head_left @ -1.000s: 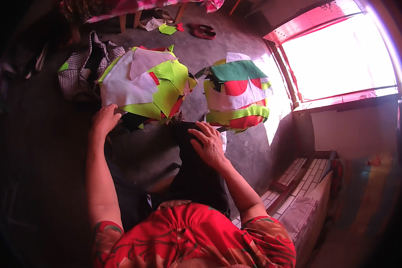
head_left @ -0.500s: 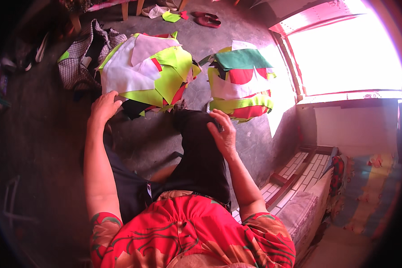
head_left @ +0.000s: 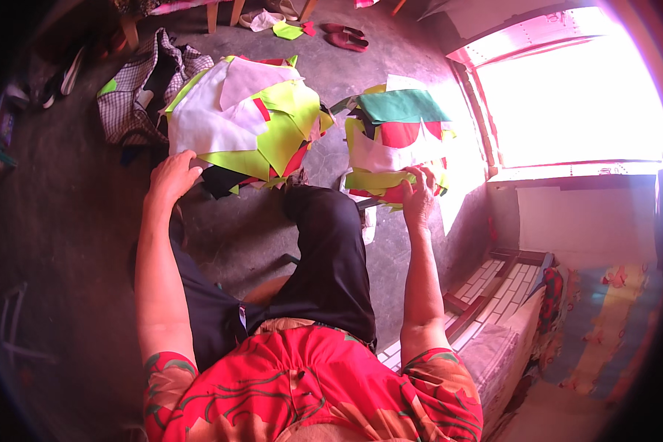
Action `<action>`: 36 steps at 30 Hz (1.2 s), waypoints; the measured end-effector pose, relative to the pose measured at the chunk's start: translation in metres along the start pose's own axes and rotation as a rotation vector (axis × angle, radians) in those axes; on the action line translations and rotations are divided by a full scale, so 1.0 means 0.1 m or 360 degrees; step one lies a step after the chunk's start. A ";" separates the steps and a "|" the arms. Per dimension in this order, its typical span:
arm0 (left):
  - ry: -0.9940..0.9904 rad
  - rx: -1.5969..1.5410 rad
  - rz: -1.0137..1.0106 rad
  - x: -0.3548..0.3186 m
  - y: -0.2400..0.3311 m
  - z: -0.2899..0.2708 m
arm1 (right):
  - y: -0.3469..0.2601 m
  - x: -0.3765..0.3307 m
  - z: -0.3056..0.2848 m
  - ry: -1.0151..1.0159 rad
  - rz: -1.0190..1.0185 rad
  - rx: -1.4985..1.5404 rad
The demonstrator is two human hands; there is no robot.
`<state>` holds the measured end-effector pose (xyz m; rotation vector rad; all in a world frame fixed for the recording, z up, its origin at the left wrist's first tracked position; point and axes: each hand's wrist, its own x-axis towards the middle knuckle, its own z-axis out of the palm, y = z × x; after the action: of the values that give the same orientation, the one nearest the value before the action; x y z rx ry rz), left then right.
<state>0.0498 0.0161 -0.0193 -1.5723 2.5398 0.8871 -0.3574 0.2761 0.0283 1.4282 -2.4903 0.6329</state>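
Note:
Two heaps of cut fabric pieces stand before me. The left heap point(head_left: 221, 110) is larger, with white, pale pink, yellow-green and red pieces. At its near left edge my left hand point(head_left: 174, 178) rests on the white fabric, thumb apart from the fingers. The right heap point(head_left: 398, 136) has a dark green piece point(head_left: 405, 107) on top, then red, white and yellow-green ones. My right hand point(head_left: 418, 197) is at its near side, fingers bent onto a yellow-green fabric piece point(head_left: 379, 180). The fingertips partly hide what they pinch.
A checked cloth point(head_left: 132, 103) lies on the floor left of the heaps. Red shoes point(head_left: 345, 38) and fabric scraps point(head_left: 287, 30) lie farther off. A bright opening point(head_left: 574, 96) is at the right, above a wooden-framed bench point(head_left: 486, 295). My knee point(head_left: 324, 210) is close to both heaps.
My right hand has moved right and forward from beside my knee onto the near side of the right heap. The left hand has stayed at the left heap.

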 end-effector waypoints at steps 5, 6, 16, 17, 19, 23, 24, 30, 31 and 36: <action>0.0014 -0.0024 -0.0015 -0.05 0.03 -0.06 | 0.19 0.10 0.01 -0.0226 0.0163 0.0231; 0.0010 -0.0043 -0.0013 -0.05 0.04 -0.06 | 0.29 0.10 -0.04 -0.0224 0.0177 0.0183; -0.0006 -0.0208 -0.0038 -0.06 -0.02 -0.08 | 0.29 0.13 -1.00 0.0282 0.0168 0.0943; 0.0019 -0.0225 -0.0022 -0.07 -0.05 -0.08 | 0.13 0.17 -1.05 0.0272 0.0170 0.1149; 0.0062 -0.0358 0.0059 -0.04 -0.07 -0.05 | -0.04 0.27 -1.11 0.0304 0.0118 0.1124; 0.0009 -0.1046 0.0221 0.03 -0.06 0.00 | -0.96 0.45 -1.01 -0.0180 0.0168 0.1354; -0.0026 -0.1229 0.0312 0.05 -0.05 0.03 | -1.21 0.48 -0.90 -0.0389 0.0213 0.1390; -0.0635 -0.2191 0.0677 -0.02 0.13 -0.21 | -2.36 0.40 0.01 -0.1392 0.0184 0.1809; -0.0635 -0.2171 0.0732 -0.03 0.14 -0.23 | -2.43 0.41 0.14 -0.1535 0.0130 0.1846; -0.0609 -0.1949 0.0744 -0.09 0.19 -0.33 | -2.70 0.43 0.51 -0.1695 0.0175 0.1908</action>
<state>0.0471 0.0135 0.0199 -0.6201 2.0789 2.7847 -0.1461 0.1003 0.0701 2.5010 -3.0091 2.0866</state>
